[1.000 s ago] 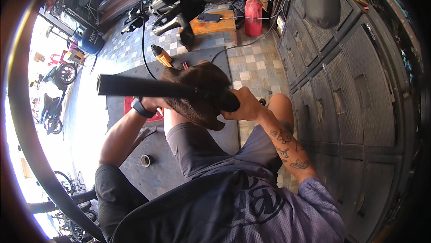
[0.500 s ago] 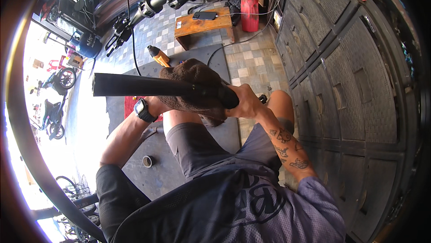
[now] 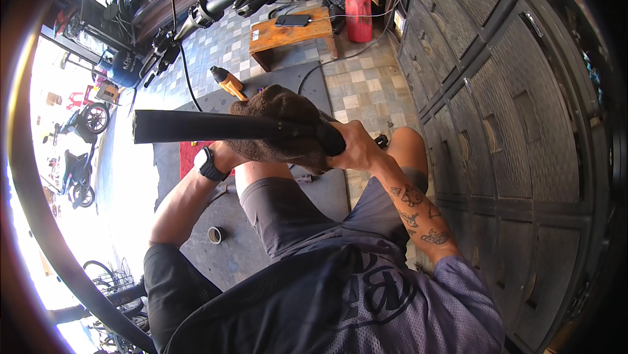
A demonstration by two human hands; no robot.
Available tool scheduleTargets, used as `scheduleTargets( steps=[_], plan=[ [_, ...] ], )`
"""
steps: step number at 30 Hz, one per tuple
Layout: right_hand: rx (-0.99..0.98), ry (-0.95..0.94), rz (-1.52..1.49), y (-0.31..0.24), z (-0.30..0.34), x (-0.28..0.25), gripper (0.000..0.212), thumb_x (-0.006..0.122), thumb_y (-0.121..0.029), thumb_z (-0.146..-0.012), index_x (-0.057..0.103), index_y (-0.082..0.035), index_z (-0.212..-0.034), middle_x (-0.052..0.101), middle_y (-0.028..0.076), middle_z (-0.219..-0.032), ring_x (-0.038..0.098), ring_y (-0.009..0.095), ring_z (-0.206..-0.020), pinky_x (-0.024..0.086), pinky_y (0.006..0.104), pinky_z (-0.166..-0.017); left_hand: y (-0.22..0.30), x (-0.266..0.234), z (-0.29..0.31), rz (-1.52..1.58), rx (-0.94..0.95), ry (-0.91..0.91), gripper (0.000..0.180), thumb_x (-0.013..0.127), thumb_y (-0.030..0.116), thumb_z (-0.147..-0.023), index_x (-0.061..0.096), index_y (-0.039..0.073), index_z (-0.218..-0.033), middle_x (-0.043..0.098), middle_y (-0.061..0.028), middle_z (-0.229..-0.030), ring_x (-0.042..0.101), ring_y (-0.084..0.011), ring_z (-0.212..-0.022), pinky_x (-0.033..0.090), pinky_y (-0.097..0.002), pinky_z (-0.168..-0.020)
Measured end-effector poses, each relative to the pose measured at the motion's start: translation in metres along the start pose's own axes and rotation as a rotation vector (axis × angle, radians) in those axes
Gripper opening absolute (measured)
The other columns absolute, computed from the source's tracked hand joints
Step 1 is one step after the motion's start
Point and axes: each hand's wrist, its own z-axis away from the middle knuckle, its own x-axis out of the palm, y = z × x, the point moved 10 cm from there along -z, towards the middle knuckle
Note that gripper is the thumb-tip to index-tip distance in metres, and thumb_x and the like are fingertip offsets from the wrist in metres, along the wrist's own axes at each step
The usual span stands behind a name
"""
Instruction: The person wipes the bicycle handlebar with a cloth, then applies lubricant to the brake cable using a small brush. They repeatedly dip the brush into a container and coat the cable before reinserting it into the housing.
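A thick black tube stretches sideways in front of me, its broad end to the left and its rounded end at my right hand. The fingers of that hand are curled in at the rounded end, partly hidden behind it. Bunched under and behind the tube is a brown towel. My left hand, with a watch at the wrist, reaches into the towel from the left. Its fingers are covered by the cloth, which appears gathered in that hand.
Bicycle handlebars hang overhead with loose cables. On the dark mat lie an orange-and-black tool, a red cloth and a small ring-shaped cup. A wooden stool carries a phone; a red bottle stands behind. Dark drawers line the right.
The towel's lower flap has drawn up a little beneath the tube. Both hands stay in nearly the same places, and the whole view has shifted slightly.
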Motion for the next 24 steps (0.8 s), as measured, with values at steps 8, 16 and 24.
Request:
scheduleTargets(
  steps=[8,16,24],
  plan=[
    [0.109,-0.012,0.04,0.012,0.004,0.004,0.059,0.094,-0.031,-0.075,0.073,-0.005,-0.124,0.079,0.02,-0.108,0.078,0.036,-0.1,0.061,0.0414,-0.086,0.04,-0.015,-0.03,-0.005,0.114,-0.006,0.057,0.087,0.033,-0.084,0.07,0.01,-0.133,0.069,-0.0143,-0.132,0.064,-0.0394,-0.122,0.052,-0.0482,-0.102],
    [-0.105,0.234,0.028,-0.017,-0.003,-0.004,0.059,0.097,-0.031,-0.075,0.073,-0.005,-0.122,0.077,0.019,-0.106,0.077,0.039,-0.093,0.062,0.0421,-0.079,0.07,-0.026,-0.03,-0.152,-0.08,0.269,0.04,0.088,0.027,-0.075,0.081,0.013,-0.113,0.072,-0.012,-0.111,0.069,-0.0358,-0.104,0.054,-0.0461,-0.087],
    [-0.047,0.331,0.216,-0.003,-0.003,0.003,0.049,0.097,-0.034,-0.076,0.072,-0.006,-0.108,0.075,0.017,-0.087,0.075,0.04,-0.08,0.062,0.0433,-0.068,0.084,-0.016,0.0,-0.005,-0.482,0.432,0.037,0.085,0.025,-0.085,0.073,0.01,-0.117,0.071,-0.0135,-0.11,0.067,-0.0389,-0.106,0.053,-0.0486,-0.093]
  ],
)
